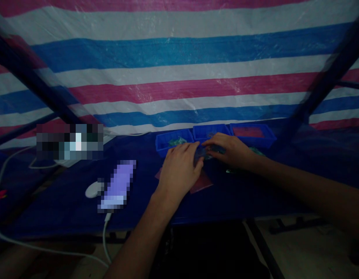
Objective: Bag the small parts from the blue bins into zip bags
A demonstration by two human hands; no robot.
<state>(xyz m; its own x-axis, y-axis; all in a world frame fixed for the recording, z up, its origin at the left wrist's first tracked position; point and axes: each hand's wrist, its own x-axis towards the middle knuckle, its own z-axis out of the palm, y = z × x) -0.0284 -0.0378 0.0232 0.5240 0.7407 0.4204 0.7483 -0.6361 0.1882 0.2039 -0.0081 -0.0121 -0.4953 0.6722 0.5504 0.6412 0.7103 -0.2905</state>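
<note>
My left hand [179, 166] is curled at the front of the blue bins, its thumb and fingers around one end of a small clear, shiny plastic packet [209, 152]. From the other side my right hand [233, 150] pinches the same packet between thumb and fingers. What the packet contains is too dark to make out. Under and beside my left hand a flat pinkish-red plastic bag [202, 183] lies on the dark blue table [226, 201], partly covered by the hand. A small shiny green piece [230, 171] lies below my right hand.
Three blue bins stand along the back: the left bin [159, 144] has green packets, the middle bin [198, 132] clear ones, the right bin [269, 138] red bags. Left are a blurred phone [118, 184], a white round object [94, 189] and a white cable [106, 236]. A striped sheet [179, 54] hangs behind.
</note>
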